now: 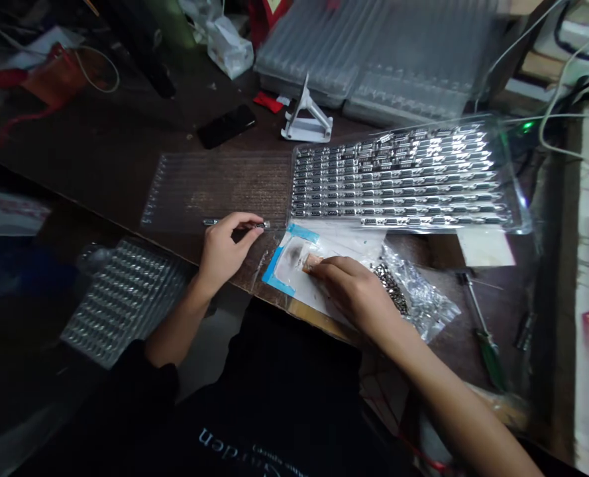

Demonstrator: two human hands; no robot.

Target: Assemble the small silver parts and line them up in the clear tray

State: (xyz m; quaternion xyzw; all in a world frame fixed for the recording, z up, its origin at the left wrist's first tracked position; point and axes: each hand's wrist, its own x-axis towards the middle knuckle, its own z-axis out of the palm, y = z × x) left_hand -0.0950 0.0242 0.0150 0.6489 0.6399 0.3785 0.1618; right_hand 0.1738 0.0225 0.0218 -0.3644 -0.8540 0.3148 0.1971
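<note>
My left hand is closed, thumb and forefinger pinching a small D-sub connector at the near edge of a clear ribbed tray. Another metal connector lies in that tray, just left of the fingers. My right hand is closed with its fingertips on a small tan piece, whose kind I cannot make out. It touches a white sheet edged with blue tape. Beside this hand, a clear plastic bag spills small metal parts.
A clear tray of connectors in rows lies at the right. Behind stand a white stand, a black phone and stacked clear trays. A green-handled screwdriver lies right. More filled trays are stacked lower left.
</note>
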